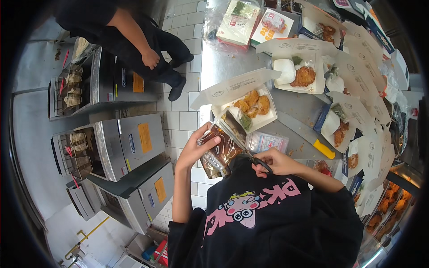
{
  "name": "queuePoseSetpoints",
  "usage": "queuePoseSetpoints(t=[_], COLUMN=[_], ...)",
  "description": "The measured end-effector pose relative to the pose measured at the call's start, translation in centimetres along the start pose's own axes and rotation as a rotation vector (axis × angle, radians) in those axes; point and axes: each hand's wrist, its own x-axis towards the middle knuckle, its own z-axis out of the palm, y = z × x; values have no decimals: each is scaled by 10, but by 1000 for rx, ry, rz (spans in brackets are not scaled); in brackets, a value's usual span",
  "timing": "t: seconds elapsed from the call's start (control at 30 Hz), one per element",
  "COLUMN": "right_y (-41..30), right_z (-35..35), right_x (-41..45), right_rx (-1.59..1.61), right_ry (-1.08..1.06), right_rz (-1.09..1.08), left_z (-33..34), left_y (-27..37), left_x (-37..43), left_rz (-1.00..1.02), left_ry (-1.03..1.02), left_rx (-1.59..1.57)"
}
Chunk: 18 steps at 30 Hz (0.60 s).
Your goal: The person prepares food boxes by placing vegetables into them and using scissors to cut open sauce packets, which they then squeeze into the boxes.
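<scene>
My left hand [197,145] grips a clear plastic pouch [223,150] of dark brown sauce, its thumb pressed on the front. In my right hand [273,162] are black-handled scissors [249,152], whose blades lie across the upper part of the pouch; whether they have cut through it I cannot tell. Just beyond the pouch stands an open cardboard meal box [273,119] holding pieces of fried chicken [253,102] and a small packet with green contents [245,121]. A flat clear plastic packet [268,142] with printing lies beside the scissors.
A knife with a yellow handle [324,149] lies on the steel table [214,63]. Several open meal boxes [298,87] with chicken and wrapped rice crowd the right. Deep fryers [134,140] with baskets line the left. A co-worker [134,43] stands on the tiled floor [182,117].
</scene>
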Motion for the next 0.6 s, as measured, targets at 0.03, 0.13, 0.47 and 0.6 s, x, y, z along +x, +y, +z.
queuePoseSetpoints(t=[0.03,0.13,0.47,0.6], right_y=[0,-10,-24,-25], right_z=[-1,-6,-24,-30], right_x=[1,6,23,13], right_rx=[41,-23,-35,-43], right_ry=[-8,55,240,363], right_rz=[-40,-29,52,-61], left_z=[0,3,7,11], left_y=[1,4,17,11], left_x=[3,11,36,35], left_rz=[-7,-33,-83,-41], left_ry=[-36,-100,-192,-198], left_rx=[33,92,189,131])
